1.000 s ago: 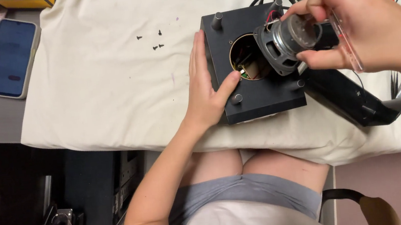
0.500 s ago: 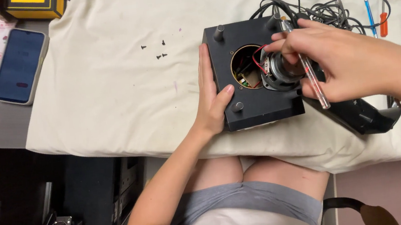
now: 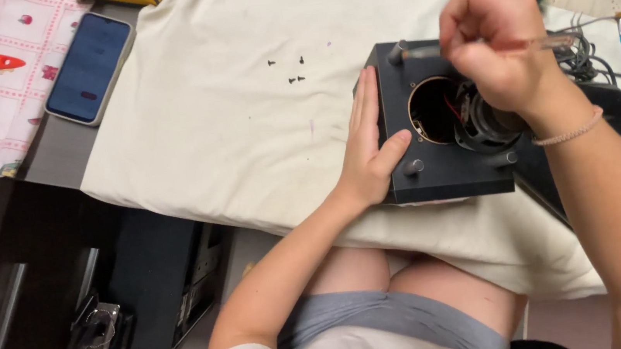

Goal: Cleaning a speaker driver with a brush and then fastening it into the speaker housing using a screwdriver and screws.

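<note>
Black speaker box [image 3: 443,171] sits on the cream cloth [image 3: 226,122] over the counter. The left hand [image 3: 370,152] lies flat against its left side, fingers straight. The right hand [image 3: 495,48] hovers above the round opening, fingers curled around a clear-handled screwdriver [image 3: 545,41].

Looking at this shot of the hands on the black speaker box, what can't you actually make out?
Head view only:
- Inside the round opening of the black box: dark, only a red wire shows.
- The speaker driver: mostly covered by the right hand.
- The thin clear tool: its tip is hidden behind that hand.
- The small screws on the cloth: too small to tell their type.
- The left hand: palm side hidden against the box.
</note>
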